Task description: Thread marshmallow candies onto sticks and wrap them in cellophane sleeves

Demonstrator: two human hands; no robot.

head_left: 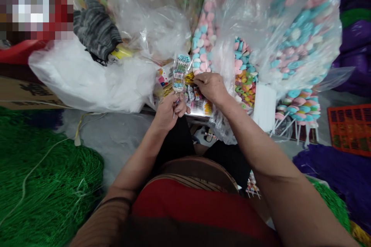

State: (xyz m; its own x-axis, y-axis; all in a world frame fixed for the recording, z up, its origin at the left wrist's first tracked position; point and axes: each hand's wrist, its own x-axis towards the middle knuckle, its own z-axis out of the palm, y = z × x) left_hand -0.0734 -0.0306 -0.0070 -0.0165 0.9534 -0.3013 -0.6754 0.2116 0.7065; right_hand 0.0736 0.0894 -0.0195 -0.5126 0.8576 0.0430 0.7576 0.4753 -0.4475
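My left hand [172, 108] is closed around the stick of a wrapped candy lollipop [180, 71], which stands upright with its printed wrapper above my fingers. Just right of it, my right hand [210, 87] is pinched at a bunch of gold twist ties [189, 78]; whether a single tie is between the fingertips is too small to tell. Printed packets [199, 106] lie below and between my hands. Beside my right wrist is an opened bag of ring-shaped gummies [245, 87], with pink and blue candies above them.
Large clear bags of pink and blue candies [301, 34] stand at the back right. White sticks [264, 106] and a cluster of candy lollipops [301, 108] are right of my forearm. A grey glove [98, 27] rests on white plastic at left. Green netting [49, 170] and an orange crate [350, 129] flank me.
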